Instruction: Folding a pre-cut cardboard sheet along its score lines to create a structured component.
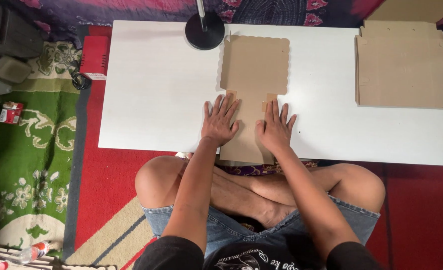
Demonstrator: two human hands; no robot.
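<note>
A flat brown cardboard box blank point(254, 65) with scalloped edges lies in the middle of a low white table point(156, 95). My left hand point(220, 121) rests flat on the lower left part of the blank, fingers spread. My right hand point(275, 128) lies flat on its lower right part, fingers apart too. Both palms press down on the narrow lower panel near the table's front edge. Neither hand grips anything.
A stack of flat cardboard blanks point(404, 67) sits at the table's right end. A black round lamp base point(204, 30) stands at the back edge. On the patterned carpet to the left lie a red box point(95, 56), a small packet point(11, 112) and a plastic bottle point(29, 254).
</note>
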